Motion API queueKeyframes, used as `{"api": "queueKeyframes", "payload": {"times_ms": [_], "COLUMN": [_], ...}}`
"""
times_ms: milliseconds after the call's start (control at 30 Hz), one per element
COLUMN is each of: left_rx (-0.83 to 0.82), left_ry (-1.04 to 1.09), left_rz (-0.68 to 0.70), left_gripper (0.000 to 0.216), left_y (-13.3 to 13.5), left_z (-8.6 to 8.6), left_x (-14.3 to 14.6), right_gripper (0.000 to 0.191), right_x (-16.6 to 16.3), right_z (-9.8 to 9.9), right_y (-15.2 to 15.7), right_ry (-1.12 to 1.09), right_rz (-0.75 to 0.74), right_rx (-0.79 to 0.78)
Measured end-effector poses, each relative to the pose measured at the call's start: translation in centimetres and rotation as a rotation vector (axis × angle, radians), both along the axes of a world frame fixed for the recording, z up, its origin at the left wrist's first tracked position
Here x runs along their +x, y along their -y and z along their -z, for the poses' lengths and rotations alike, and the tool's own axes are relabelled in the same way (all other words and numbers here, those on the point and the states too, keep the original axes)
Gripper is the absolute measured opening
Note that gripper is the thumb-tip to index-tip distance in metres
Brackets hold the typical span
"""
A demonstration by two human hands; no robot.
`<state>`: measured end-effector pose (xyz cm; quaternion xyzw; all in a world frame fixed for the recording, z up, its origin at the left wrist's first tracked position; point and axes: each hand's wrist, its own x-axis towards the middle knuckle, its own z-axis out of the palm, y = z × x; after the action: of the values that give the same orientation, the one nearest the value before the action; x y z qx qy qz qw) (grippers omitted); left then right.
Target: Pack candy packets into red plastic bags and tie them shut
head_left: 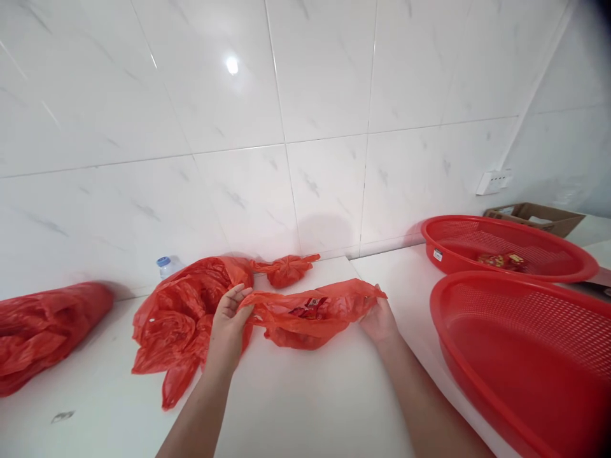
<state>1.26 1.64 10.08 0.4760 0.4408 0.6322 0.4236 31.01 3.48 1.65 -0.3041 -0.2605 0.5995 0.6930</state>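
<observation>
My left hand (228, 324) and my right hand (379, 320) each grip one end of a thin red plastic bag (310, 312) on the white counter (296, 401). The bag is stretched between them, and small red packets show through its middle. Both hands have their fingers curled on the plastic. A heap of loose red bags (184, 318) lies just left of my left hand. A small tied red bag (286, 268) sits by the wall behind the stretched one.
Two big red mesh baskets stand at the right: a near one (525, 356) and a far one (506, 245) holding a few wrapped sweets. A roll of red bags (42, 327) lies far left. A bottle cap (163, 261) peeks behind the heap. A cardboard box (534, 216) sits far right.
</observation>
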Motion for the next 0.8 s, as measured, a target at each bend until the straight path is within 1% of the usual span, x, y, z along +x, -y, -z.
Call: {"api": "queueKeyframes", "payload": {"times_ms": [67,100,167,233,267,333,367,400,433,467,500,567,633,700,767,800], "left_rx": [0.010,0.019,0.016,-0.016,-0.036,-0.056,-0.065,-0.076,-0.091,-0.105,-0.111,-0.080,0.019,0.116,0.170,0.184], "left_ry": [0.033,0.030,-0.015,-0.071,-0.091,-0.119,-0.128,-0.138,-0.147,-0.153,-0.152,-0.126,-0.021,0.064,0.110,0.117], "left_rz": [0.011,-0.015,-0.121,-0.235,-0.267,-0.278,-0.271,-0.260,-0.240,-0.211,-0.180,-0.094,-0.096,-0.139,-0.151,-0.144], "left_gripper": [0.046,0.046,0.045,0.050,0.055,0.066,0.070,0.070,0.066,0.059,0.050,0.033,0.029,0.028,0.027,0.027], "left_y": [0.8,1.2,2.2,3.1,3.6,4.2,4.4,4.3,4.1,3.8,3.3,2.1,1.0,0.4,0.4,0.7], "left_z": [0.4,0.7,1.8,3.4,4.3,5.8,6.2,6.3,5.9,5.2,4.1,1.2,-2.0,-4.7,-6.5,-7.1], "left_x": [-0.3,-0.4,-0.3,0.2,0.6,1.4,1.7,1.9,1.9,1.8,1.6,0.6,-0.5,-1.3,-1.6,-1.6], "right_gripper": [0.042,0.040,0.034,0.028,0.026,0.027,0.028,0.027,0.026,0.025,0.024,0.022,0.019,0.016,0.015,0.015], "right_x": [-0.1,-0.1,-0.1,-0.3,-0.4,-0.8,-1.0,-1.1,-1.3,-1.5,-1.6,-1.7,-1.8,-1.8,-1.8,-1.7], "right_z": [0.0,0.0,0.0,0.1,0.1,0.2,0.1,0.0,-0.3,-0.8,-1.5,-3.5,-6.1,-8.7,-10.7,-11.4], "right_y": [-0.1,-0.1,-0.2,-0.2,-0.2,-0.2,-0.2,-0.2,-0.2,-0.2,-0.1,0.3,1.0,2.1,3.3,3.9], "right_ry": [0.009,0.030,0.061,0.074,0.081,0.115,0.142,0.173,0.208,0.244,0.277,0.328,0.349,0.346,0.326,0.313], "right_rz": [-0.007,0.000,0.013,0.014,0.012,0.010,0.015,0.025,0.041,0.066,0.095,0.163,0.246,0.347,0.398,0.380], "right_rx": [-0.009,-0.015,-0.027,-0.035,-0.035,-0.031,-0.031,-0.032,-0.036,-0.039,-0.039,-0.022,0.015,0.074,0.145,0.175]}}
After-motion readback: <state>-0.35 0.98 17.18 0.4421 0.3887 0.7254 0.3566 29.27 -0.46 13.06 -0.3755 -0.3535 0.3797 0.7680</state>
